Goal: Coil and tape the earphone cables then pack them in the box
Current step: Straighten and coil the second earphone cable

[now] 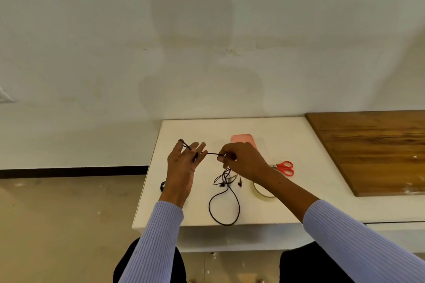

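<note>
Near the front edge of the white tabletop (287,209) lies a loose loop of the black earphone cable (224,209). It rises to the right hand (241,159), whose grip is pinched on it. The left hand (184,165) has straight fingers apart, with the cable wound around them. The right forearm half hides a tape roll (262,190). Farther are red scissors (284,167) and a pink box (243,139). A small black coil (162,186) lies at the left edge.

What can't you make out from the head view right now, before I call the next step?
- Pink box: the right hand covers its near part; open or lidded, cannot tell.
- Tape roll: partly behind the right forearm.
- Scissors: blades hidden by the right wrist.
- Small dark item by the left wrist: too small to identify.
- Cable turns around the left hand fingers: count unclear.
</note>
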